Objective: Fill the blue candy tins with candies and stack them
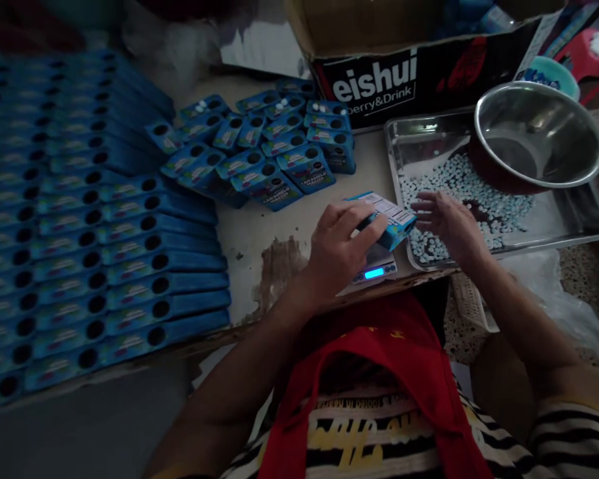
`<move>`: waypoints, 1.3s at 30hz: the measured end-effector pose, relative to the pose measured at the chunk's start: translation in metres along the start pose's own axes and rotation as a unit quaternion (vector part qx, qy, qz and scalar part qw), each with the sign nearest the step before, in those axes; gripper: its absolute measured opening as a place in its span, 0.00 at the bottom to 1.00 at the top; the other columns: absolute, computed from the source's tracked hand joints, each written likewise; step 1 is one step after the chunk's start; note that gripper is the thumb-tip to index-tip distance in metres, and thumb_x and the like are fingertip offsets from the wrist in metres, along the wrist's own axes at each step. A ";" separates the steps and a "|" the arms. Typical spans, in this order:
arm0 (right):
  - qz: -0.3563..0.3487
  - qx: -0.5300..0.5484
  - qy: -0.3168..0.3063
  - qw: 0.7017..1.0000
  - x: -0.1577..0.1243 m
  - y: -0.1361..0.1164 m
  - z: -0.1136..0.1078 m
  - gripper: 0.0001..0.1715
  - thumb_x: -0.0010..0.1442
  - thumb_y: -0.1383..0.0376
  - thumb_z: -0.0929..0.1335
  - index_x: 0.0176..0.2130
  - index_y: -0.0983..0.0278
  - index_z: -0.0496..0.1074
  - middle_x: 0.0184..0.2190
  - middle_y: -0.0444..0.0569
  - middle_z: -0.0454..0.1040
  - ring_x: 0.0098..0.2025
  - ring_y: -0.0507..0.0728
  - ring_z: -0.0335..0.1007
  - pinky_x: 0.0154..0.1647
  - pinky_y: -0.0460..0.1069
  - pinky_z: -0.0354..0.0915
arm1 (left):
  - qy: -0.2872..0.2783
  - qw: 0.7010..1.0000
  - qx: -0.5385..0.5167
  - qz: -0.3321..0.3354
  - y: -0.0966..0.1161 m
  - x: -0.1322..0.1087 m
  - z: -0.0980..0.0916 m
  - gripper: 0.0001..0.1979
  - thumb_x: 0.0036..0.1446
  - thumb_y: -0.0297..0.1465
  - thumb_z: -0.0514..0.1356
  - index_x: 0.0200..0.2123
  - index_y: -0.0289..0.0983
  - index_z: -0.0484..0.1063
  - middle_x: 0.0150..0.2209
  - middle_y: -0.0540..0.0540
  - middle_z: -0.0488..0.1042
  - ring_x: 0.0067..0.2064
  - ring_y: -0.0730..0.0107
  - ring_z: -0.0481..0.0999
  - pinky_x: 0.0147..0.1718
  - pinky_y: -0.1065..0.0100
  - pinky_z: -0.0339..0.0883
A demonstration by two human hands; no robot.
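My left hand (343, 241) is closed round a small blue candy box (390, 219), which lies on its side above a small digital scale (382, 269) with a lit blue display. Just right of the box, my right hand (449, 223) has its fingers stretched out and apart, with nothing seen in them. It hovers over the near left part of a metal tray (569, 229). Pale blue and white candies (456, 176) are spread across that tray. Whether the right fingertips touch any candies, I cannot tell.
Rows of blue boxes (94, 253) with round dark holes fill the left side. Several loose boxes (264, 179) stand behind my left hand, a few topped with white candies. A steel bowl (539, 143) rests in the tray. Behind stands a black carton (374, 86).
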State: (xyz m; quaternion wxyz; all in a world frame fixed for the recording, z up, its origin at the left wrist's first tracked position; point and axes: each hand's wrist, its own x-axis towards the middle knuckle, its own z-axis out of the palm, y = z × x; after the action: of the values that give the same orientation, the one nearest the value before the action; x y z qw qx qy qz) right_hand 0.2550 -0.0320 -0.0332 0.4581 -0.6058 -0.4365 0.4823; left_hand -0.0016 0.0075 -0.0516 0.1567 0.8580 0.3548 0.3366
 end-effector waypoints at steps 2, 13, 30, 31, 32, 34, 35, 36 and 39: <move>0.068 0.134 -0.041 0.988 -0.005 0.002 0.015 0.36 0.68 0.31 0.67 0.52 0.55 0.79 0.51 0.55 0.85 0.53 0.66 0.83 0.56 0.63 0.81 | 0.014 0.999 0.020 0.021 0.001 0.010 0.004 0.16 0.73 0.29 0.57 0.53 0.49 0.83 0.54 0.43 0.84 0.61 0.50 0.79 0.74 0.40 0.66; 0.145 0.296 -0.059 0.942 -0.008 -0.004 0.019 0.10 0.63 0.64 0.77 0.45 0.63 0.84 0.54 0.56 0.86 0.61 0.62 0.83 0.72 0.58 0.77 | 0.125 0.973 -0.112 -0.159 -0.031 -0.013 0.044 0.14 0.65 0.38 0.69 0.51 0.44 0.76 0.48 0.44 0.81 0.52 0.53 0.82 0.57 0.52 0.77; -0.277 -0.449 -0.158 0.835 0.010 -0.047 0.027 0.49 0.64 0.82 0.63 0.79 0.61 0.68 0.72 0.56 0.78 0.67 0.67 0.82 0.68 0.61 0.79 | 0.113 0.928 -0.279 -0.220 -0.023 -0.017 0.041 0.20 0.56 0.33 0.75 0.49 0.43 0.75 0.46 0.49 0.84 0.47 0.61 0.85 0.52 0.61 0.78; -0.274 -0.445 -0.168 0.836 0.012 -0.047 0.026 0.54 0.63 0.83 0.63 0.82 0.59 0.61 0.73 0.55 0.76 0.67 0.67 0.82 0.69 0.61 0.79 | 0.106 0.927 -0.282 -0.222 -0.023 -0.017 0.041 0.20 0.56 0.34 0.76 0.49 0.42 0.74 0.46 0.49 0.84 0.47 0.61 0.85 0.52 0.61 0.79; -0.272 -0.433 -0.174 0.841 0.014 -0.046 0.024 0.57 0.63 0.83 0.63 0.84 0.57 0.56 0.73 0.53 0.76 0.68 0.66 0.82 0.69 0.61 0.79 | 0.100 0.926 -0.285 -0.224 -0.023 -0.017 0.041 0.21 0.57 0.35 0.76 0.50 0.42 0.74 0.47 0.48 0.84 0.47 0.61 0.85 0.52 0.60 0.79; -0.267 -0.403 -0.179 0.857 0.018 -0.043 0.021 0.59 0.65 0.82 0.63 0.86 0.54 0.50 0.73 0.51 0.76 0.70 0.66 0.79 0.72 0.63 0.77 | 0.092 0.925 -0.291 -0.225 -0.023 -0.016 0.041 0.20 0.57 0.35 0.76 0.49 0.42 0.74 0.46 0.48 0.84 0.47 0.61 0.85 0.53 0.61 0.78; -0.266 -0.389 -0.180 0.863 0.019 -0.041 0.021 0.57 0.67 0.81 0.63 0.86 0.53 0.49 0.74 0.50 0.75 0.72 0.66 0.77 0.73 0.64 0.75 | 0.090 0.926 -0.291 -0.224 -0.022 -0.015 0.041 0.20 0.58 0.34 0.76 0.49 0.42 0.74 0.46 0.49 0.84 0.47 0.62 0.85 0.52 0.61 0.78; -0.266 -0.377 -0.183 0.868 0.020 -0.039 0.020 0.55 0.68 0.80 0.63 0.86 0.53 0.50 0.75 0.50 0.74 0.74 0.66 0.75 0.75 0.66 0.73 | 0.089 0.927 -0.289 -0.222 -0.021 -0.015 0.042 0.20 0.57 0.33 0.76 0.48 0.42 0.74 0.46 0.49 0.84 0.47 0.62 0.84 0.52 0.61 0.77; -0.268 -0.330 -0.183 0.886 0.022 -0.032 0.023 0.49 0.72 0.75 0.63 0.84 0.51 0.55 0.76 0.48 0.72 0.77 0.65 0.70 0.78 0.67 0.69 | 0.083 0.927 -0.289 -0.222 -0.020 -0.014 0.042 0.21 0.54 0.28 0.76 0.47 0.43 0.73 0.44 0.51 0.82 0.45 0.64 0.83 0.49 0.65 0.76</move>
State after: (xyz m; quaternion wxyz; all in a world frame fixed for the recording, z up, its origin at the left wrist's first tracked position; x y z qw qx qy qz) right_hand 0.2329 -0.0015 -0.0082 0.2551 -0.4827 -0.7926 0.2715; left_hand 0.0096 0.0106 -0.0989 0.4389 0.6434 0.4353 0.4516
